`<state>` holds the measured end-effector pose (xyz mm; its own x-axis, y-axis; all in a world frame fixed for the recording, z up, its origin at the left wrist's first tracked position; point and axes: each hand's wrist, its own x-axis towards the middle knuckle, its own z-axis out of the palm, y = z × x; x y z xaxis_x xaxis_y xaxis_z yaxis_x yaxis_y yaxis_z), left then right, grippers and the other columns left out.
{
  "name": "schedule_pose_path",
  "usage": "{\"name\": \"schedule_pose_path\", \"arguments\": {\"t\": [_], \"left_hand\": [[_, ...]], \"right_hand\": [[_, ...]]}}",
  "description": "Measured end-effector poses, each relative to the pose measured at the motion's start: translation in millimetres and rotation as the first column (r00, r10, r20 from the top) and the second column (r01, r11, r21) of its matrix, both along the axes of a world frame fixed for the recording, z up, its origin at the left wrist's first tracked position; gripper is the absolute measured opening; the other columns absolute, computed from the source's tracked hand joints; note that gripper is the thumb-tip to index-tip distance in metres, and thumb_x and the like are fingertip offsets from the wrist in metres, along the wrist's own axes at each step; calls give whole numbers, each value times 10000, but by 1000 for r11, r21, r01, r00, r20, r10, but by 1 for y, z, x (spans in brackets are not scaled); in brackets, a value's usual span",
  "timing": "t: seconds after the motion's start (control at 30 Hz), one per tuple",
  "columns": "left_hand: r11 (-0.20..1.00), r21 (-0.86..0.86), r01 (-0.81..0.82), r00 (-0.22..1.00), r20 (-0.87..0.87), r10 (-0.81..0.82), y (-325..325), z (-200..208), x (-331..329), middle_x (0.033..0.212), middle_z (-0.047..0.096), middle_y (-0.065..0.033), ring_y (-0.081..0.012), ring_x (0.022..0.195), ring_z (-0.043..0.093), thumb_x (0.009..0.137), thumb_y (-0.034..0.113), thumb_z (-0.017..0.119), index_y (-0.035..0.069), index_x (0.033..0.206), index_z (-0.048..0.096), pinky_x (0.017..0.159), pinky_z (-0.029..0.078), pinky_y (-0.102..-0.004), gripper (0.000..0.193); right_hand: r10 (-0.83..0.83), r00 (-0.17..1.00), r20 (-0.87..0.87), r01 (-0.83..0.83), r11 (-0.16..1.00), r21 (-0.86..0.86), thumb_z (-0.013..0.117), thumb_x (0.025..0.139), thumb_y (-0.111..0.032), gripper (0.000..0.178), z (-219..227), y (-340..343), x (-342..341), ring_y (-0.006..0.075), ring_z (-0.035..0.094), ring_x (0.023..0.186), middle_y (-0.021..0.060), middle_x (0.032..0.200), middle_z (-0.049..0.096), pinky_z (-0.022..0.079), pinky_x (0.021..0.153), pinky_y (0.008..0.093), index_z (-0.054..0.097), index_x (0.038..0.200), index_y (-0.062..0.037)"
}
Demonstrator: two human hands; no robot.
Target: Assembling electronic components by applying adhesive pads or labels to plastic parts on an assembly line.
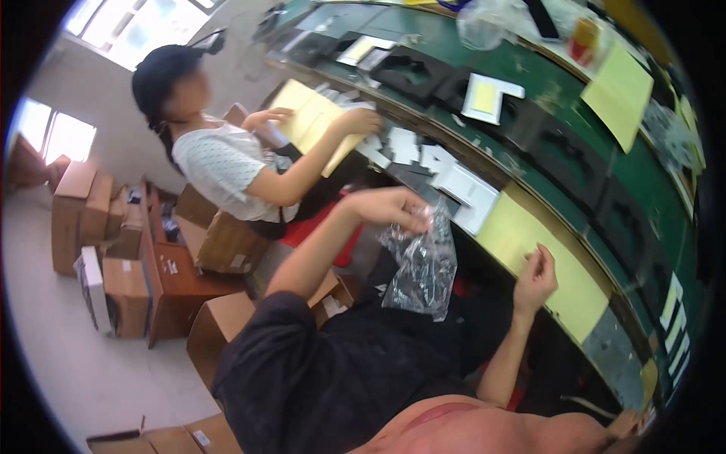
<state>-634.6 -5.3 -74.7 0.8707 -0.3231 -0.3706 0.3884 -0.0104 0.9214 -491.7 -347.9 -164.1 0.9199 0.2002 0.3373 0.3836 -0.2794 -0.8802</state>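
Note:
My left hand (393, 209) pinches the top of a crumpled clear plastic bag (425, 272), which hangs over my lap beside the bench edge. Whether anything lies inside the bag I cannot tell. My right hand (535, 278) is raised just above a yellow sheet (563, 284) at the bench's near edge. Its fingers are curled together, and anything between them is too small to make out. A white tray-like piece (467, 198) lies beyond the bag, next to the yellow sheet, with white cut pieces (404, 145) farther left.
A co-worker (227, 166) at the left handles a yellow sheet (306, 121). Black foam inserts (412, 73) line the green bench (560, 91). Cardboard boxes (125, 295) and a brown wooden cabinet (185, 299) stand on the left. Another hand (629, 422) shows at lower right.

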Motion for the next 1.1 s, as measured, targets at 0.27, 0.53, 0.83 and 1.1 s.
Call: {"name": "schedule_pose_path", "arguments": {"t": [0.27, 0.53, 0.83, 1.1], "left_hand": [[772, 137, -621, 692, -365, 622, 4, -120, -135, 981, 697, -10, -113, 889, 621, 950, 278, 686, 80, 1079, 744, 725, 518, -276, 243], [809, 72, -583, 688, -486, 539, -60, -94, -59, 892, 689, -35, -131, 775, 650, 852, 136, 613, 0, 1026, 681, 708, 520, -268, 231], [743, -494, -451, 809, -579, 106, -160, -135, 16, 1040, 710, -150, -261, 935, 691, 925, 88, 512, -34, 1121, 640, 856, 564, -394, 264], [993, 82, 89, 986, -151, -76, -209, -86, 18, 1225, 687, -168, -232, 1066, 702, 1052, 143, 522, -72, 1389, 530, 896, 572, -329, 400]], "right_hand": [[28, 997, -73, -32, 998, -59, 596, 1035, -65, 197, 1, 4, -4, 106, 643, 795, 84, 882, 696, 515, 721, 251, 670, 1185, 39], [92, 963, 252, -76, 994, -74, 674, 949, -59, 192, 19, 4, -15, 143, 672, 688, 76, 798, 718, 544, 663, 268, 721, 1126, -1], [263, 925, -273, -310, 939, -145, 729, 838, -214, 524, 6, -54, -114, 327, 710, 719, 170, 831, 721, 540, 652, 391, 635, 1320, -30], [-428, 699, -573, 553, 831, 54, 679, 880, -158, 203, -127, -155, -94, 148, 655, 619, 108, 734, 727, 511, 563, 316, 763, 866, 26]]}}
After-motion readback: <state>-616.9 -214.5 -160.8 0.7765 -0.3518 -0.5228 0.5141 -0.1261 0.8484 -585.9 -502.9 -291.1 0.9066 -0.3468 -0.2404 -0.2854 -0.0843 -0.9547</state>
